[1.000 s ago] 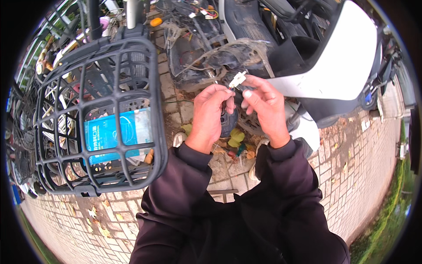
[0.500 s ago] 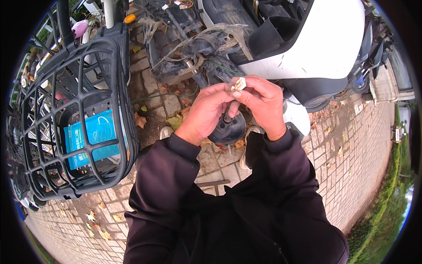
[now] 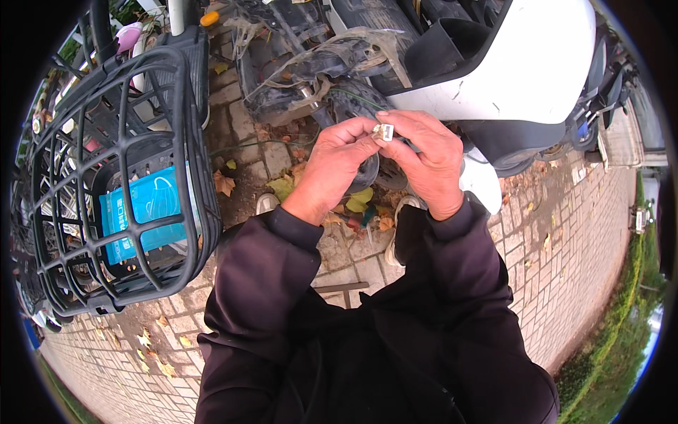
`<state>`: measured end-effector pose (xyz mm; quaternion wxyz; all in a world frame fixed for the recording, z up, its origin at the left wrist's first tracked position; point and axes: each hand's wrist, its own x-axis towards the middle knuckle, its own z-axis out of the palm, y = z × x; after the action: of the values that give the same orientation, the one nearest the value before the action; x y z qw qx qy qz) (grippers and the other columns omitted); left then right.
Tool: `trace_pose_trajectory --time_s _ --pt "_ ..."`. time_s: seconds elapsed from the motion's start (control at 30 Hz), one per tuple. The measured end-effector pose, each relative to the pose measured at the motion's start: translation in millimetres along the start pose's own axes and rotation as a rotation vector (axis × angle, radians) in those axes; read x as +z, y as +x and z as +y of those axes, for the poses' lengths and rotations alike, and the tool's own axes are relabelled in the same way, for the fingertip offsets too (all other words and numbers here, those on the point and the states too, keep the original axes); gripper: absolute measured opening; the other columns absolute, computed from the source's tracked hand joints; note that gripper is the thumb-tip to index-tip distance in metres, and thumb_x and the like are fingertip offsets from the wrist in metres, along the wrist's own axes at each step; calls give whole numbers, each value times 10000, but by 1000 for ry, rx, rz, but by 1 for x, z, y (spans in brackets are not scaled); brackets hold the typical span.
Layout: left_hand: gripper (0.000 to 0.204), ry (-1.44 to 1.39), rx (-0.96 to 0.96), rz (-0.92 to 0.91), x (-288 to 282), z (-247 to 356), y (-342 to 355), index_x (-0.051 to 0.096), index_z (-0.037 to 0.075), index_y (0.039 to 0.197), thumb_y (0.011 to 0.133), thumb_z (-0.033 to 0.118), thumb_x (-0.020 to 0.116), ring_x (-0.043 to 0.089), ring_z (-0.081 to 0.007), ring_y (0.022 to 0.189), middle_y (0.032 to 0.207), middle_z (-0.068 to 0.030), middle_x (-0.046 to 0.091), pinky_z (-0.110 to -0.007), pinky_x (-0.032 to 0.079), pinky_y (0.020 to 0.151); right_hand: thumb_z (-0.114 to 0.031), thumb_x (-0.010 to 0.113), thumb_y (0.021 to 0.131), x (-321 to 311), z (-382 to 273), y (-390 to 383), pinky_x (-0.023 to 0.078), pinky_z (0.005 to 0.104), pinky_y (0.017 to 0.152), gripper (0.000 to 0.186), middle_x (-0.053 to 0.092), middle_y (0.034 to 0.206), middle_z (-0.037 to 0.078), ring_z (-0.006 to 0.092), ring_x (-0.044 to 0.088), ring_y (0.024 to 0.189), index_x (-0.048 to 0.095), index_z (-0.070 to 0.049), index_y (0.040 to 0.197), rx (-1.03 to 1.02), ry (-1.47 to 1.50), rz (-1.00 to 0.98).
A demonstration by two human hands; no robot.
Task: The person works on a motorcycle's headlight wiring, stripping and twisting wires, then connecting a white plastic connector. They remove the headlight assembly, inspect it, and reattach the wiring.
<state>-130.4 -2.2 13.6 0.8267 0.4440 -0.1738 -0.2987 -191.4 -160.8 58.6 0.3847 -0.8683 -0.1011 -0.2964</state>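
Note:
Between my two hands sits a small white plastic wire connector point(image 3: 386, 132), its squarish end facing up. My left hand point(image 3: 332, 159) pinches it from the left with thumb and forefinger. From the other side my right hand point(image 3: 428, 157) grips it with thumb and index finger. Behind my left fingers a dark round part point(image 3: 365, 173) shows only partly; I cannot tell whether I hold it. Just ahead of the hands lie dusty black scooter parts point(image 3: 296, 67) with torn plastic film point(image 3: 385, 53) over them.
At left stands a black basket point(image 3: 127, 300) holding a blue mask packet point(image 3: 145, 212). A white scooter panel point(image 3: 544, 63) rises at front right. Brick paving point(image 3: 551, 268) with fallen leaves point(image 3: 360, 199) surrounds my shoes point(image 3: 267, 203).
The white connector has turned and dropped slightly, its end now showing more. The black round part below my hands has swung up behind them and is mostly hidden, uncovering leaves.

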Motion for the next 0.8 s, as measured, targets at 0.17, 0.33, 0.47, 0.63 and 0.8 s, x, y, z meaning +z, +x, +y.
trace_pose_trajectory --time_s 0.17,0.33,0.47,0.63,0.8 --pt "158 -14 7 4 1 -2 1 713 -4 1142 1041 80 625 601 -33 915 1020 24 699 -211 482 823 -1 804 801 1 -1 1 586 325 831 317 763 1069 130 259 742 947 772 -25 1116 -51 -26 -8" --pt "156 -24 -25 10 0 -3 0 714 1 1143 1040 82 628 596 -26 895 1008 29 696 -208 482 789 6 805 793 0 0 0 589 330 831 322 764 1069 129 267 742 946 769 -23 1112 -66 -48 -11" --pt "154 -9 -8 6 1 -2 -1 719 -4 1131 1038 80 630 612 -34 889 995 17 705 -212 492 789 7 806 796 -1 1 -1 587 324 831 318 765 1068 135 261 743 948 767 -19 1111 -47 -17 -10" --pt "151 80 85 41 4 4 -2 718 -31 1121 1029 52 633 663 -78 931 1008 -28 732 -235 525 847 3 770 874 1 3 -2 577 315 852 305 758 1143 138 220 733 976 737 17 1177 84 151 3" --pt "157 98 103 64 6 9 -2 732 -35 1106 1020 65 645 676 -118 926 989 -56 740 -280 537 869 -37 663 994 9 3 -7 552 339 929 368 705 1262 202 235 697 1082 615 72 1342 434 722 15"
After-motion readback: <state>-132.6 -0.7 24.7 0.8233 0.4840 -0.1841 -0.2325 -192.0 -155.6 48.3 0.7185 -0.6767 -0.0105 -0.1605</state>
